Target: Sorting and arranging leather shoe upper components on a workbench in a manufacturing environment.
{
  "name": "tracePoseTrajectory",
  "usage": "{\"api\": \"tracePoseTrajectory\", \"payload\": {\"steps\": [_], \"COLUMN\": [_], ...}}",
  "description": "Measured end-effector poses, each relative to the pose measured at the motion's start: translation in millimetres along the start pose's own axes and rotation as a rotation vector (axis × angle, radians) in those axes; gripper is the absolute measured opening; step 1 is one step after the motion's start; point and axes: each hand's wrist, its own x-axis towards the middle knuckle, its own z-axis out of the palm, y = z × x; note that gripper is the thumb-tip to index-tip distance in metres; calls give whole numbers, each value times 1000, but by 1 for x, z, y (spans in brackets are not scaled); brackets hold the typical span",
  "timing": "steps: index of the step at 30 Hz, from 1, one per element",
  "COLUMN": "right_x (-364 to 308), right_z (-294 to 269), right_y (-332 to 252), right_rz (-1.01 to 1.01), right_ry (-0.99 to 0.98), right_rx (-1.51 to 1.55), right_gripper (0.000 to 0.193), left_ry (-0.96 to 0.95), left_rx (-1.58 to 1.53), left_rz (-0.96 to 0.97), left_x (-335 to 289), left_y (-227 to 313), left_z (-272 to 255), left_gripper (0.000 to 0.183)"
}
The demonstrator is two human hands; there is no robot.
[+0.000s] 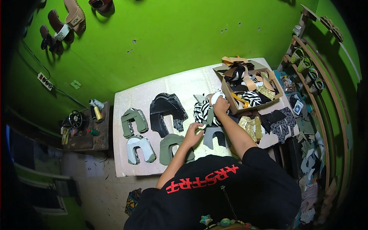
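My right hand (221, 106) is closed on a small white piece (217, 95), beside a pile of zebra-print cut pieces (201, 112) in the middle of the table. Close to the near edge of that pile is my left hand (194, 134), its fingers apart and holding nothing I can see. Between my hands and my body lies a grey arch-shaped piece (209, 137) with black beside it. To the left are stacked U-shaped pieces: black (160, 106), olive green (141, 123), pale grey (133, 150) and another green stack (165, 148).
A cardboard box (238, 108) full of mixed scraps stands at the table's back right. Gold glitter pieces (251, 129) and dark patterned pieces (283, 119) lie in front of it. A sewing machine (75, 119) is at far left; a wooden rack (311, 86) holding sandals is at right.
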Motion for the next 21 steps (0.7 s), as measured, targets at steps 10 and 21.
{"api": "tracePoseTrajectory", "payload": {"steps": [10, 21], "right_x": [-34, -123], "right_z": [-15, -17], "right_y": [3, -16], "right_rz": [-357, -225], "right_ry": [179, -283], "right_rx": [722, 1302], "right_gripper": [11, 11], "left_ry": [42, 167], "left_rx": [-186, -436], "left_rz": [-145, -208], "left_x": [8, 0], "left_y": [-3, 16], "left_z": [-3, -17], "left_gripper": [27, 32]}}
